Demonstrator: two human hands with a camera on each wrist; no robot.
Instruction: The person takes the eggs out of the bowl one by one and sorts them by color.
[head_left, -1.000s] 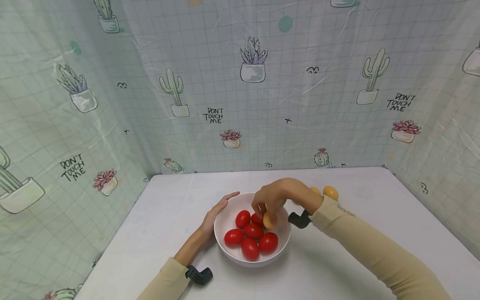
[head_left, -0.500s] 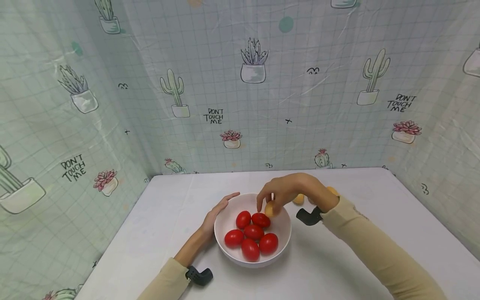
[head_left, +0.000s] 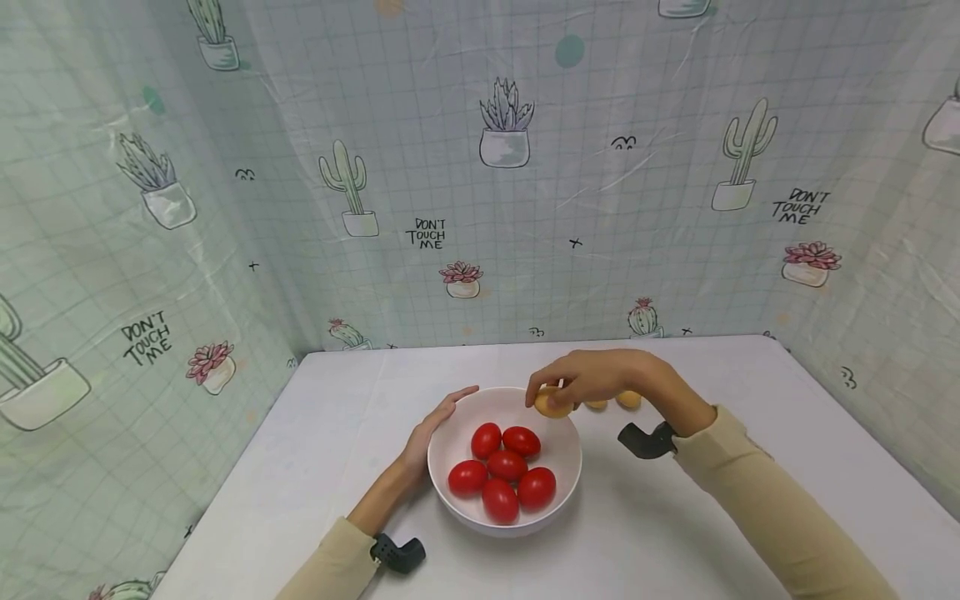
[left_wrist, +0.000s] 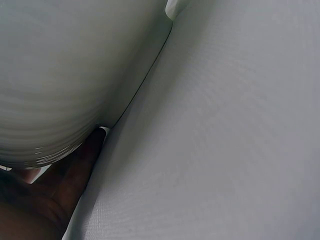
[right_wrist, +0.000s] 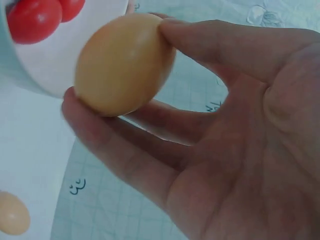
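Note:
A white bowl [head_left: 459,433] stands on the table with several smooth red egg-shaped things [head_left: 507,465] lying in it. Over its far right rim, my right hand [head_left: 592,375] holds a tan egg [head_left: 551,403]. The right wrist view shows this egg [right_wrist: 125,65] pinched between thumb and fingertips, away from the palm. My left hand [head_left: 427,433] lies along the bowl's left outer wall, fingers extended toward the back. From the left wrist, fingers of that hand [left_wrist: 55,200] show against the ribbed underside of the bowl [left_wrist: 50,75].
Behind the right hand, two tan eggs [head_left: 628,400] lie on the white table [head_left: 360,400], partly covered. One egg [right_wrist: 14,214] also appears low in the right wrist view. A cactus-print cloth [head_left: 405,183] hangs behind the table and at both sides.
My right hand has drawn the tan egg from among the red ones up and right to the bowl's far rim. A red one it covered now shows fully. The left hand stays put.

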